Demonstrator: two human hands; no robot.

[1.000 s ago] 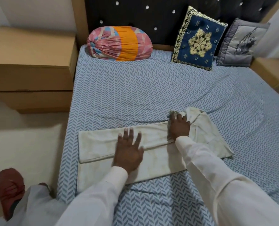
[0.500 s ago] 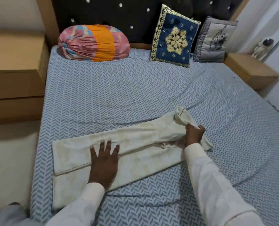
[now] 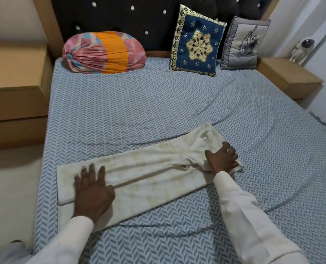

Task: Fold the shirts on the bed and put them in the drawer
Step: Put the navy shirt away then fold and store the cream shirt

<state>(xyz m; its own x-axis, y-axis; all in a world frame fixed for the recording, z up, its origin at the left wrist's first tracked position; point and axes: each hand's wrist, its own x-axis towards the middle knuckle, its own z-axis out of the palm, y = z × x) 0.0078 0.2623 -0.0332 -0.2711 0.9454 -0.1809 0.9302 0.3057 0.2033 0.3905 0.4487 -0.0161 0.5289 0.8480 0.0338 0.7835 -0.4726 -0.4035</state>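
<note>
Cream cloth, a shirt (image 3: 148, 174) folded into a long narrow strip, lies across the near part of the bed (image 3: 158, 111), slanting up toward the right. The left hand (image 3: 92, 191) presses flat on the strip's left end, palm down, fingers spread, gripping nothing. The right hand (image 3: 222, 159) rests on the bunched right end with its fingers open and curved over the cloth; whether it pinches any fabric I cannot tell. Both arms wear pale long sleeves. At the head of the bed a pink and orange bolster (image 3: 104, 52) lies on the sheet, with a blue cushion (image 3: 197, 42) and a grey cushion (image 3: 243, 44) propped against the dark headboard (image 3: 120, 18). Wooden bedside units stand at either side.
</note>
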